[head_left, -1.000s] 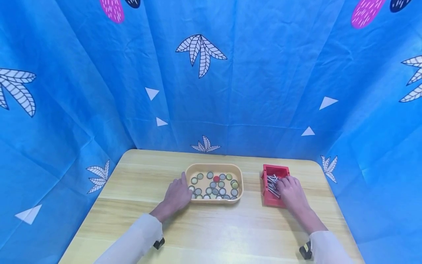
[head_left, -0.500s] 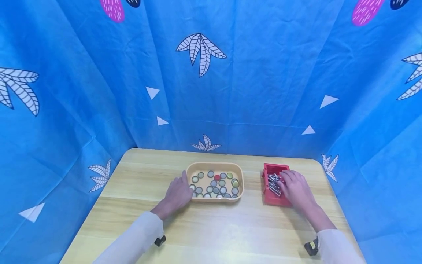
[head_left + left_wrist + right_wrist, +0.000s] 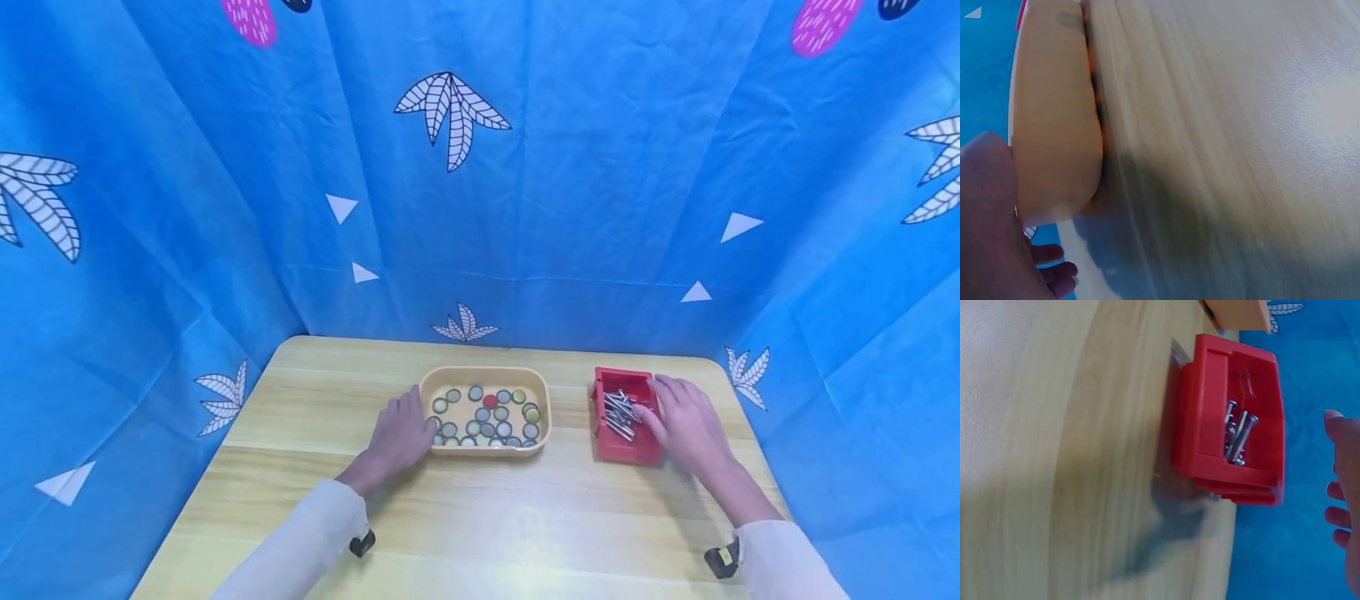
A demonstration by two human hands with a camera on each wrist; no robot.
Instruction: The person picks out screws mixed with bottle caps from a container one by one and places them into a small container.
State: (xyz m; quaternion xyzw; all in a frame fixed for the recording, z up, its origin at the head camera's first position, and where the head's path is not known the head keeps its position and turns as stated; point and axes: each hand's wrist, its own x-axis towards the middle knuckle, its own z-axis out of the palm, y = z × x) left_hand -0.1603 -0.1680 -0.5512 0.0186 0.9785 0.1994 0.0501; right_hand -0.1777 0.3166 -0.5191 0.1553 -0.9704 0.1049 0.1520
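My left hand (image 3: 401, 429) grips the left end of a tan oval tray (image 3: 542, 437). In the left wrist view, its thumb lies at the tray's rim (image 3: 1014, 106) and the fingers curl past the end. Round bottle caps (image 3: 503, 428), one of them red (image 3: 490, 401), lie scattered in this tray. Over the right side of a red plastic bin (image 3: 630, 451) hovers my right hand (image 3: 693, 425), thumb and fingers spread with nothing between them. Inside the bin, metal bolts (image 3: 1242, 437) lie in a loose heap, toward its left side in the head view.
Both containers stand on a light wooden table (image 3: 480, 517), with a gap between them. Blue patterned curtains (image 3: 600, 208) hang behind the table and along both sides. A small black device (image 3: 722, 560) is strapped at each wrist.
My right hand has drawn back to the right from the bolts, and its fingers have spread apart. The left hand keeps its place at the tray's end.
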